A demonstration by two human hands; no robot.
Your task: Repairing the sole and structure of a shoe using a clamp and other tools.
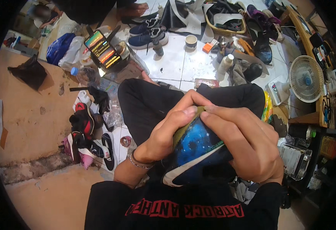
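Observation:
A sneaker point(194, 142) with a blue, starry pattern, a white curved stripe and an olive-green edge is held up in front of my chest, over my crossed legs. My left hand point(162, 134) grips its olive edge, thumb on top and fingers behind. From the other side, my right hand point(248, 142) pinches the same upper end, its thumb and fingertips close to the left ones. The fingertips almost meet at the top of the shoe. Anything small between them is hidden, and so is the sneaker's far side.
Ahead on the white tiles are dark blue sneakers point(148, 39), a cup point(191, 42), an orange box point(207, 47) and a white bottle point(225, 64). A lit phone point(102, 49) stands left; a fan point(305, 78) stands right. More shoes point(84, 120) lie by the left wall.

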